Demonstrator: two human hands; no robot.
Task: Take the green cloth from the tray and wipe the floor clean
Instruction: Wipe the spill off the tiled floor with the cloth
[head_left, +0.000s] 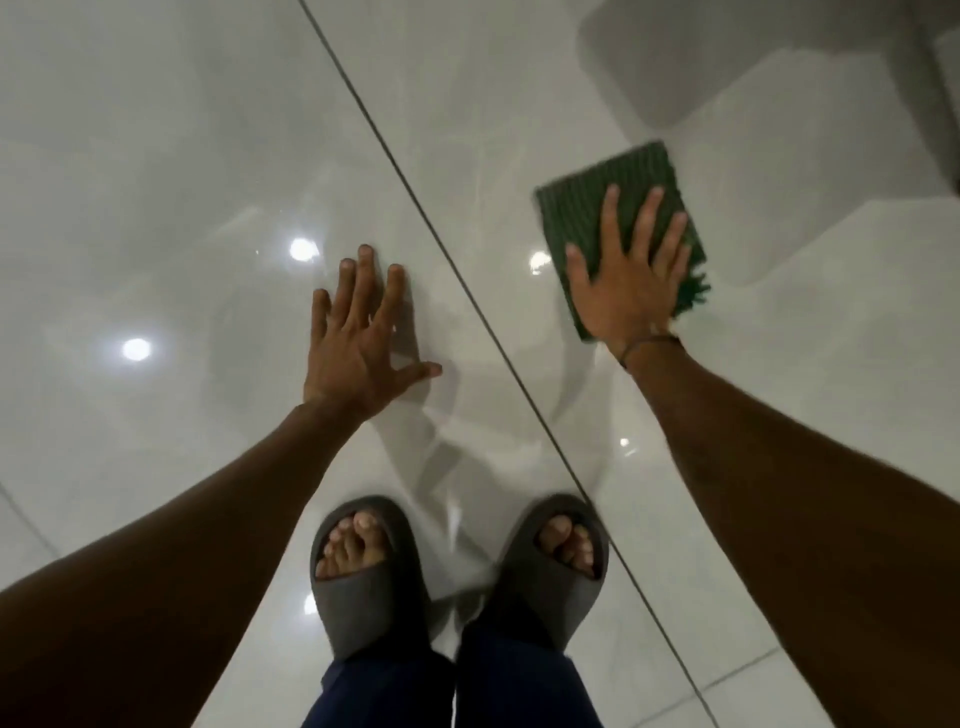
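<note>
Pressing flat with spread fingers, the right hand (626, 283) hides much of the folded green ribbed cloth (623, 182) on the glossy white tiled floor (156, 156); the left hand (353, 343), also spread, rests on bare tile.

Bare forearms, no sleeves; thin dark cord bracelet (649, 345) on the right wrist; grey open-toe slide sandals (363, 577) on both feet; dark blue trousers (374, 691).

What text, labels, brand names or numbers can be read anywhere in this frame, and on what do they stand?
None: no readable text in this view.
Green cloth: ribbed weave only, no tag or label showing.
Grey slippers: plain, no brand mark visible.
Floor tiles: glossy, with light reflections and a grout line, no markings.
Wrist band by the right hand: thin and dark, no lettering visible.
</note>
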